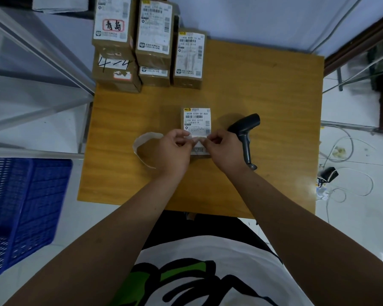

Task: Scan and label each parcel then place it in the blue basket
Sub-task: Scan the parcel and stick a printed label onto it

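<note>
A small brown parcel (196, 120) with a white shipping label lies at the middle of the wooden table (274, 102). My left hand (175, 149) and my right hand (221, 149) meet just in front of it, both pinching a small white label (196, 139) over the parcel's near end. A curled white strip of label backing (142, 142) trails left from my left hand. A black barcode scanner (245, 135) lies on the table right of my right hand. The blue basket (20, 206) stands on the floor at the left.
Several brown parcels (146, 43) with labels are stacked at the table's far left edge. A glass and metal frame (31, 69) stands left of the table. White cables and a black adapter (328, 174) lie on the floor at the right.
</note>
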### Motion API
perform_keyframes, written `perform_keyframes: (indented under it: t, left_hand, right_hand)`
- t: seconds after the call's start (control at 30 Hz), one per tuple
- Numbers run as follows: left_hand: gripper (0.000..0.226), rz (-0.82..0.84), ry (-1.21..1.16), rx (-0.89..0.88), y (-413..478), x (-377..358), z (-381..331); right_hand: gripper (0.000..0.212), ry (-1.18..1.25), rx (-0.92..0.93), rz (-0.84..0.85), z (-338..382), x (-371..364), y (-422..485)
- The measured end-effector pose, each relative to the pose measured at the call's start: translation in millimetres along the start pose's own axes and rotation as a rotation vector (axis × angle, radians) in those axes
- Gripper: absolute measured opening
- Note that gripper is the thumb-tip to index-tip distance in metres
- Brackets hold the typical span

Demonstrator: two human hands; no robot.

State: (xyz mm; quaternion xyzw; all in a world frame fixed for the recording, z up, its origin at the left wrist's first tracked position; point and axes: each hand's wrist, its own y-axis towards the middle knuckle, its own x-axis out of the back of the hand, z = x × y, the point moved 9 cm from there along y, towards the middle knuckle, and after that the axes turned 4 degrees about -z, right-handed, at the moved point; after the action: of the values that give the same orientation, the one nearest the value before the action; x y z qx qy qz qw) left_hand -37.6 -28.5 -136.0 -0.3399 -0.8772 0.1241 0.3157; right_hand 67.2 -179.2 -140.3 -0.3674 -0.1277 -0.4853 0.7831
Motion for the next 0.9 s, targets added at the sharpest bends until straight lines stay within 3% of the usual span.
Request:
perform_keyframes:
  t: [0.4,0.57,0.73,0.9]
  left_hand:
    - [0.022,-0.095,0.159,-0.059,-6,9,-9]
    - [0.045,-0.173,0.348,-0.056,-4,18,-8]
    - [0.043,-0.094,0.285,-0.054,-8,9,-2]
    - [0.038,-0.053,0.006,0.028,-9,9,-1]
  right_hand:
    - [0.017,0.000,0.025,-0.052,0,-8,-2]
    - [0.044,0.014,-0.048,-0.065,-11,-4,0]
    - [0.038,0.155,-0.114,0.139,-20,-13,-4]
    - [0.038,-0.004,0.081,0.102,-3,-4,-11]
